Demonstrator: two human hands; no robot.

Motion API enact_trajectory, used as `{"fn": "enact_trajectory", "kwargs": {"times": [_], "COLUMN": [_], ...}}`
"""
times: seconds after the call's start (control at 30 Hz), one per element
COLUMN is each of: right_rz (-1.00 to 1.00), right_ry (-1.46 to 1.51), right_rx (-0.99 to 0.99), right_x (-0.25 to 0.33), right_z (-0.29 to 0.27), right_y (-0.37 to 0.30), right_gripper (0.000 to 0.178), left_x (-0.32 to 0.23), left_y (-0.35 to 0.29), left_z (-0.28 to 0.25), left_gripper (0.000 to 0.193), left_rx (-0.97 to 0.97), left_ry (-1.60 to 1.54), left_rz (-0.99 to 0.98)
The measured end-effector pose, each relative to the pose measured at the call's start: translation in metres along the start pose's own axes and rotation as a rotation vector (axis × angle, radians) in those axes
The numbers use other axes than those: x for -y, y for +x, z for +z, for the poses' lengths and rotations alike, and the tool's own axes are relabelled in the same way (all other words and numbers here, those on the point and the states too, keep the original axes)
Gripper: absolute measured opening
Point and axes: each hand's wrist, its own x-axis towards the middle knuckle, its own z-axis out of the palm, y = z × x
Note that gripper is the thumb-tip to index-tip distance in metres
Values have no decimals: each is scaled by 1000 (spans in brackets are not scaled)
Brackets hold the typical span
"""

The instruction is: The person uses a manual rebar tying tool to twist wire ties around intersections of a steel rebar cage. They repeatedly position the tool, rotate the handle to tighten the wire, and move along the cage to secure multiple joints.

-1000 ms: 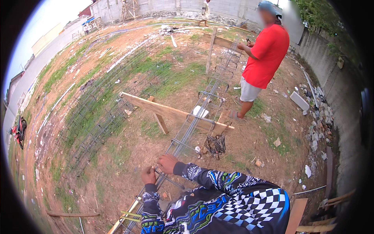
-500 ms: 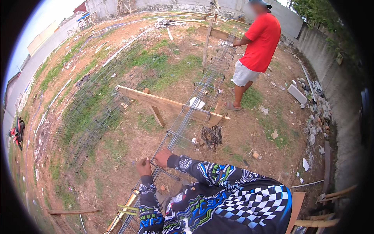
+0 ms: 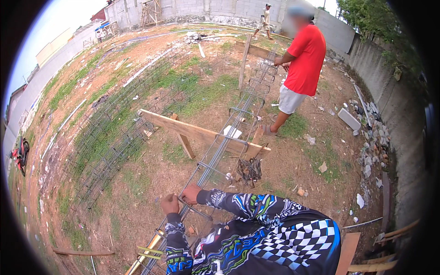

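A long steel rebar cage (image 3: pixel 219 157), straight bars with rectangular stirrups (image 3: pixel 243 110), runs from beneath my arms up to the far right. At the cage's left edge, my left hand (image 3: pixel 170 204) is closed with fingers pinched together; what they hold is too small to make out. Close beside it, my right hand (image 3: pixel 190 194) is closed on a stirrup (image 3: pixel 200 211) where it meets the long bars. The two hands nearly touch. A wooden plank trestle (image 3: pixel 201 130) supports the cage midway, and a bundle of dark tie wire (image 3: pixel 250 169) hangs at its right end.
A co-worker in a red shirt (image 3: pixel 308 59) stands right of the cage's far end, hands on it. Another person (image 3: pixel 264 22) walks near the back wall (image 3: pixel 220 11). More rebar cages (image 3: pixel 114 133) lie on the grass at left. Rubble (image 3: pixel 369 142) lines the right wall.
My hands stay close together at the same stirrup, with small finger shifts. My view has tipped up slightly. The co-worker's second hand now shows, and the far person has moved right.
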Motion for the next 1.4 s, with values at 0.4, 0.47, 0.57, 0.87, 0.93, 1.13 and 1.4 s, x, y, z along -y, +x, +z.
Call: {"fn": "enact_trajectory", "kwargs": {"times": [0.4, 0.47, 0.57, 0.87, 0.93, 1.13, 1.4], "right_rz": [-151, -14, -201, -606, -405, -58, -83], "right_ry": [-270, -248, -389, -209, -23, -120, -255], "right_rx": [-21, 140, 202, -222, -186, -83, 69], "right_x": [15, 24, 54, 19, 6, -11, -1], "right_z": [-40, -64, -90, -38, -37, -38, -56], "right_y": [9, 9, 18, 98, 107, 100, 18], "right_gripper": [21, 21, 23, 15, 14, 14, 22], "left_x": [-1, 6, 35, -19, -28, -14, 16], "left_y": [-6, -7, 4, -18, -15, -7, 8], "left_z": [7, 10, -1, -10, -4, 2, 13], "left_gripper": [27, 27, 27, 30, 33, 36, 41], "left_rx": [-39, -30, 55, 24, -39, -25, -17], "left_ry": [10, -24, -122, -98, -35, 21, 94], "left_rz": [16, 66, 42, -21, -112, -195, -30]}}
